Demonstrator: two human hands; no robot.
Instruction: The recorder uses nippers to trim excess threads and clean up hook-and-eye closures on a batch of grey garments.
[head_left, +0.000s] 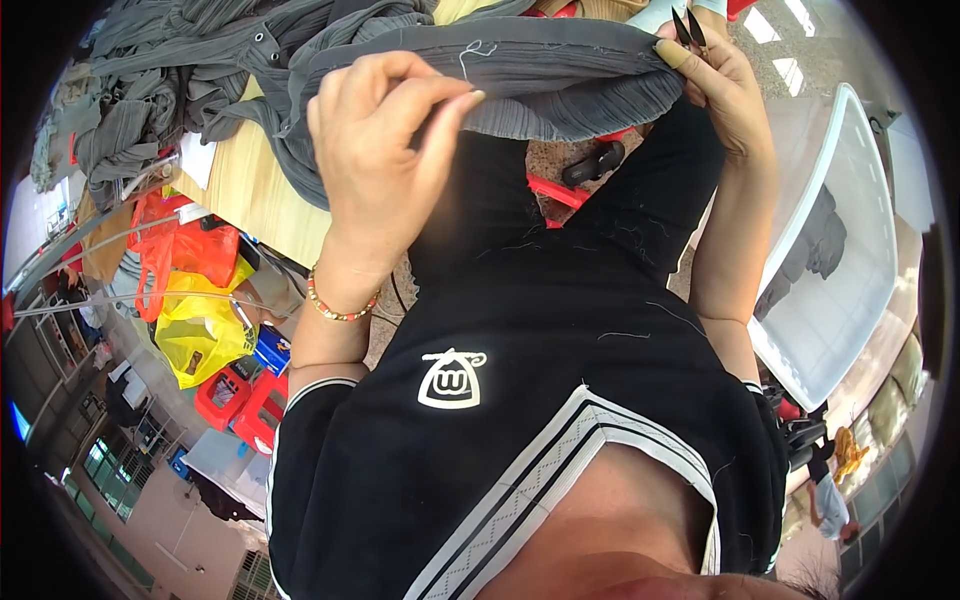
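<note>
A grey pleated garment (570, 55) stretches across my lap, its finished edge facing up. My left hand (385, 150), with a beaded bracelet on its wrist, is closed in a pinch beside the cloth. A loose white thread (478, 48) runs to its thumb and fingertip. At the garment's right end, my right hand (725, 85) is closed, with the thumb pressing the cloth against the fingers. The dark pointed blades of thread snips (689, 28) stick out from that same hand; their handle is hidden by the fingers.
More grey garments (200, 75) are heaped on a pale wooden table (255, 150) to the left. Plastic bags, a yellow one (200, 325) and a red one (185, 250), hang below it near red stools (245, 405). On the right, a white bin (850, 300) holds dark cloth.
</note>
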